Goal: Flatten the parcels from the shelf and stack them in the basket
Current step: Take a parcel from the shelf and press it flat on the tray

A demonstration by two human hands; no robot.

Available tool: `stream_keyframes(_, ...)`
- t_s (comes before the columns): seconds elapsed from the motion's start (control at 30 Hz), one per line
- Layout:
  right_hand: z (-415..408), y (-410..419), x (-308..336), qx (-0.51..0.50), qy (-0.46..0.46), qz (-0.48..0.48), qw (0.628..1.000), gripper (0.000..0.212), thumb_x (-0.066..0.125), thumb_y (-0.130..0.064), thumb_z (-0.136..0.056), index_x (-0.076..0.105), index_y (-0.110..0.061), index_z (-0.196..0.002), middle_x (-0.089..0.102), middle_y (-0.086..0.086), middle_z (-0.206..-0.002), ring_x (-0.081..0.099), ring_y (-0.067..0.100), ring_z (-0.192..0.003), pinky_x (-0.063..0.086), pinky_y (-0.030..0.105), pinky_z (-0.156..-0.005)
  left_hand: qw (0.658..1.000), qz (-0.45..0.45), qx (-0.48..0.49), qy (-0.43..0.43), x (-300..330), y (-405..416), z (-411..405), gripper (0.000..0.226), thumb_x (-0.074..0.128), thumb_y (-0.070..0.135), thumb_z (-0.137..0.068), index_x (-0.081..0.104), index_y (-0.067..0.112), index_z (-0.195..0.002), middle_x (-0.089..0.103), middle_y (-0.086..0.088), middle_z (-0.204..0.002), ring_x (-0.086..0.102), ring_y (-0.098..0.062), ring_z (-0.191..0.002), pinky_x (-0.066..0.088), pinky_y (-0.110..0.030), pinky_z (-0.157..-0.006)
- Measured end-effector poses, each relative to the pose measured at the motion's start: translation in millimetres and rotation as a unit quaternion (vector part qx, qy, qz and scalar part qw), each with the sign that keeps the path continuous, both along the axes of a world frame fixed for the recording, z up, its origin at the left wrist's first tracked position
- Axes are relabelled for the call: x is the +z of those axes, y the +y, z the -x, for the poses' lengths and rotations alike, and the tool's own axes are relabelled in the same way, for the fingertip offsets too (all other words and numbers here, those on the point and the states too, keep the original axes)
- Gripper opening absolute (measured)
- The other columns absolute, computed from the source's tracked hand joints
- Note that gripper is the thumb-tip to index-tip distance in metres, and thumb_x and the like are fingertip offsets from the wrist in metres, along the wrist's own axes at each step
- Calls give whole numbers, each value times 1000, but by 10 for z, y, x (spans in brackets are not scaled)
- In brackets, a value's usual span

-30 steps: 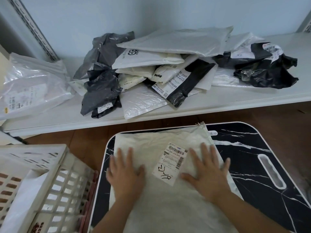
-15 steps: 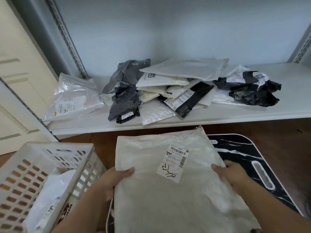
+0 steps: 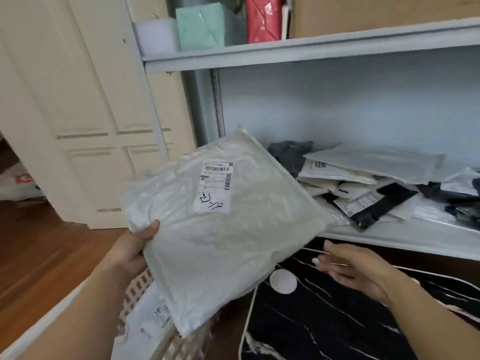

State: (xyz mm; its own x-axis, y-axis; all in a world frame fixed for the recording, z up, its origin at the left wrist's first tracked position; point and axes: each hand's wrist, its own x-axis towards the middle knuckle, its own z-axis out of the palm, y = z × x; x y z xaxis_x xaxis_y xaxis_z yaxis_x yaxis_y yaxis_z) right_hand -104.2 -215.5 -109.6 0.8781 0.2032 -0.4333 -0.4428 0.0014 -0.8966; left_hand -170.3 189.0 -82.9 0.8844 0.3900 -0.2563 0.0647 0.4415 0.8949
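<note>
Parcel (image 3: 223, 229), flattened: pinched at its left edge by left hand (image 3: 132, 245), held above basket (image 3: 145, 284). Right hand (image 3: 355, 268) spread, empty. Stacking step judged underway; lowering flat into basket required next.

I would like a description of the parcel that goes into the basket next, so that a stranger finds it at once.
Start at the grey shelf with its heap of black and white bags. In front of its left end, above the white basket, the left hand holds up one large pale parcel by its edge. It alone is in the air, and its label carries handwritten black marks.
</note>
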Motion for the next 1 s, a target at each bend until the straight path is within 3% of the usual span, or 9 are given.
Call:
stream_keyframes(0.13, -38, 889, 64, 11, 26, -171, 985, 51, 72, -35, -76, 58, -19, -121, 64, 12, -118, 63, 30, -107, 52, 53, -90, 996, 48, 69, -3, -129, 271, 220, 16, 49, 8, -97, 61, 11, -106, 75, -9, -77, 72, -22, -65, 59, -39, -51)
stream_keyframes(0.3, -139, 1977, -53, -35, 26, -173, 984, 34, 62, -2, -91, 58, -10, -125, 68, 10, -109, 65, 24, -89, 53, 38, -67, 984, 108, 138, 40, -409, 515, 314, 16, 58, 6, -92, 60, 8, -108, 74, -13, -76, 71, -27, -62, 56, -40, -45)
stream_keyframes(0.4, -236, 2302, -216, -34, 18, -147, 988, 31, 56, 3, -94, 58, -9, -122, 66, 8, -102, 63, 22, -85, 53, 42, -82, 972, 96, 189, 99, -710, 815, 367, 26, 52, 1, -95, 57, 8, -119, 69, -18, -98, 66, -29, -75, 56, -38, -46)
stream_keyframes(0.47, -300, 2352, -338, -33, 12, -137, 990, 33, 55, 2, -95, 57, -10, -125, 66, 6, -101, 62, 21, -86, 51, 42, -87, 963, 89, 211, 143, -925, 974, 443, 35, 43, -5, -98, 52, 7, -130, 67, -19, -95, 64, -27, -75, 58, -36, -48)
stream_keyframes(0.57, -409, 2519, -640, -6, 41, -97, 994, 34, 54, 2, -95, 55, -10, -127, 65, 9, -111, 62, 23, -90, 51, 37, -74, 958, 119, 203, 166, -1322, 1138, 510, 29, 47, 2, -99, 52, 5, -127, 67, -19, -99, 66, -30, -83, 55, -43, -64)
stream_keyframes(0.67, -409, 2637, -970, 41, 73, -41, 996, 31, 55, 3, -94, 57, -6, -123, 68, 9, -102, 63, 24, -86, 50, 36, -69, 965, 134, 147, 169, -1596, 1090, 368, 28, 60, 24, -94, 59, 6, -114, 67, -13, -92, 63, -29, -79, 52, -39, -65)
stream_keyframes(0.77, -414, 2623, -1188, 73, 118, 15, 990, 25, 59, 4, -91, 61, -7, -114, 69, 10, -98, 64, 25, -84, 48, 33, -64, 966, 93, 156, 185, -1951, 1091, 174, 29, 63, 4, -89, 61, 1, -117, 69, -21, -104, 67, -32, -86, 55, -41, -66)
stream_keyframes(0.87, -436, 2620, -1311, 99, 127, 75, 984, 15, 56, 3, -93, 62, -8, -101, 69, 10, -91, 63, 22, -76, 50, 31, -56, 934, 105, 214, 266, -2260, 1146, 176, 36, 62, -2, -89, 55, -2, -124, 63, -25, -116, 64, -40, -93, 55, -47, -69)
stream_keyframes(1.0, -454, 2876, -1462, 133, 67, 180, 972, 6, 59, 0, -91, 63, -6, -91, 65, 12, -82, 62, 21, -63, 51, 30, -48, 896, 129, 264, 332, -2597, 1204, 304, 39, 51, -13, -91, 48, -8, -130, 60, -24, -96, 54, -34, -78, 47, -48, -74)
